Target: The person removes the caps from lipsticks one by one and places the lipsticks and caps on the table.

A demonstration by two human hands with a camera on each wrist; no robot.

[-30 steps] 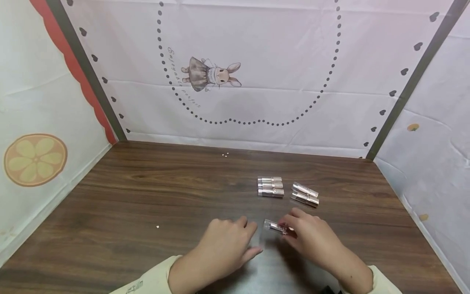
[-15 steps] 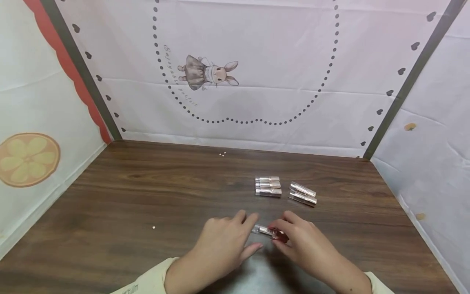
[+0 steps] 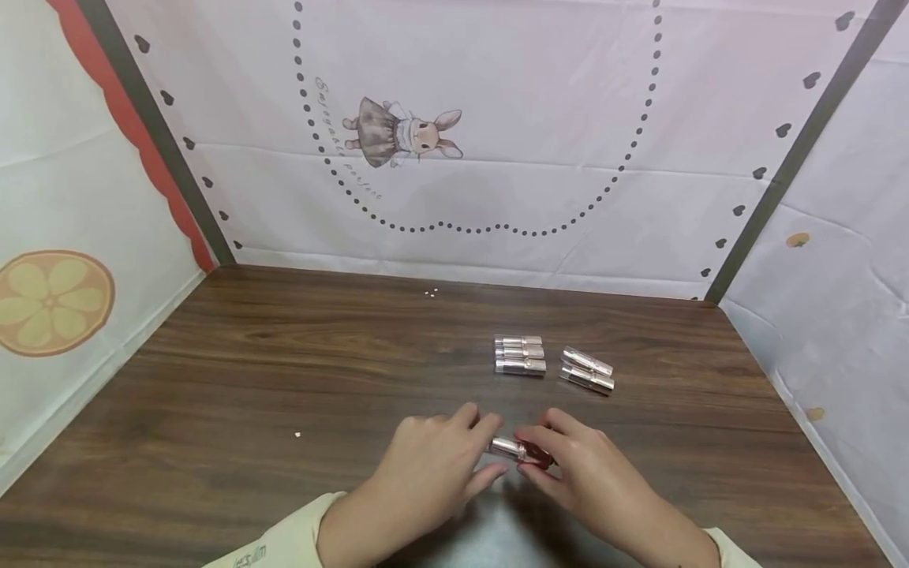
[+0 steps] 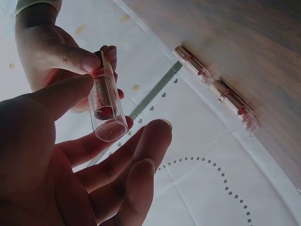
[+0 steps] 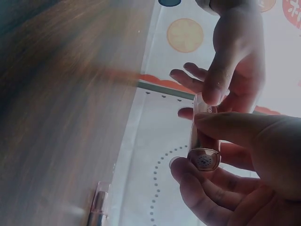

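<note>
A lipstick (image 3: 506,448) with a clear cap is held between my hands, above the table near its front. My right hand (image 3: 592,465) grips its dark red base end between thumb and fingers, as the right wrist view shows, with the round base (image 5: 204,160) toward that camera. At the other end, my left hand (image 3: 433,465) pinches the clear cap (image 4: 111,129), its thumb on one side and a finger behind. Through the cap, the inner tube (image 4: 104,96) shows in the left wrist view. The cap is on the lipstick.
Behind the hands, three lipsticks (image 3: 520,355) lie side by side on the brown wooden table (image 3: 213,379). Two more lipsticks (image 3: 587,371) lie slanted to their right. Tiny white bits (image 3: 431,293) lie near the back edge. Printed cloth walls (image 3: 540,142) enclose the table.
My right hand has brought the lipstick left to the left hand, whose fingers now cover its cap end. The lying lipsticks have stayed in place.
</note>
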